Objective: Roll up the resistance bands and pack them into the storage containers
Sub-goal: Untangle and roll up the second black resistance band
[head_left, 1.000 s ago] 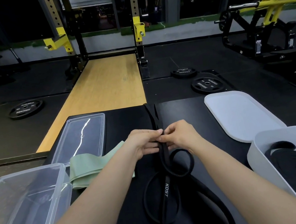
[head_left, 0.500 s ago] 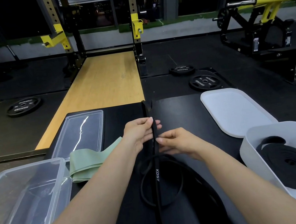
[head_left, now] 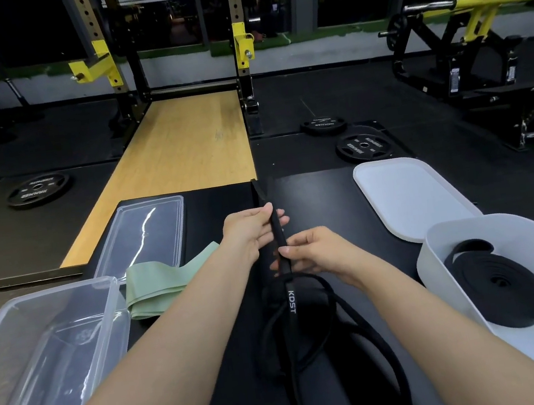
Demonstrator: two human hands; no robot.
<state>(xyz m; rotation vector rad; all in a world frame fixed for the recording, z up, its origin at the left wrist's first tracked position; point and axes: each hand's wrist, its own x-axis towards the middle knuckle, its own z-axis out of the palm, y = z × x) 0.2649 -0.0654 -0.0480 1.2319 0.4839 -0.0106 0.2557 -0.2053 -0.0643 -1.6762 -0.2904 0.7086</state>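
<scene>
I saw both hands on one flat black rubber band above the desk: left hand fingers curled around it, right hand pinching it lower. One coiled band lay in the white tub.

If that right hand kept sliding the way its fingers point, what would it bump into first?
The right hand points leftward across the black band it pinches; beyond that, probably the left hand, though depth is hard to judge.
</scene>
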